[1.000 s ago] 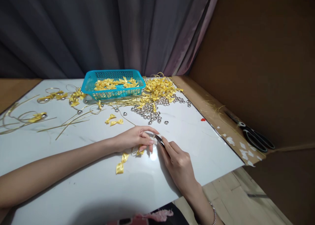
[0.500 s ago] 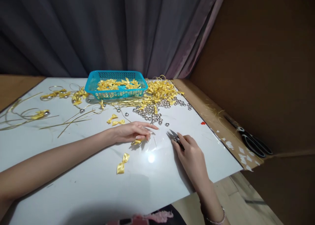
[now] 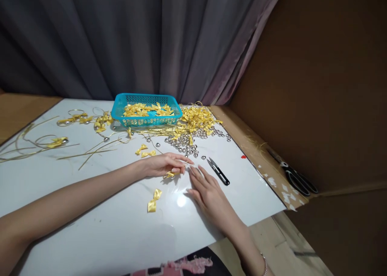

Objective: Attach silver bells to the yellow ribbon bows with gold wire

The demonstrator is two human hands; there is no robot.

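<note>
My left hand [image 3: 166, 164] reaches over the table, thumb and fingertips pinched together. A small yellow ribbon bow [image 3: 169, 174] with a glint of silver hangs just under these fingers; the exact grip point is hidden. My right hand [image 3: 208, 191] is close by on the right, its fingers stretched towards my left fingertips, with nothing visible in it. Beyond the right hand lies a pair of black thread snips [image 3: 219, 172], blades pointing away. Another yellow bow [image 3: 155, 201] rests on the table in front of the left hand.
A blue plastic basket [image 3: 147, 122] of yellow bows stands at the back. Beside it are a heap of bows [image 3: 198, 119] and many silver heart beads [image 3: 184, 144]. Gold cords [image 3: 69, 147] spread out leftward. Large black scissors [image 3: 298, 179] lie past the right edge.
The thread snips have left my right hand and now lie on the table. My right hand has moved left, with fingers opened, close to my left hand. The left hand stays much the same.
</note>
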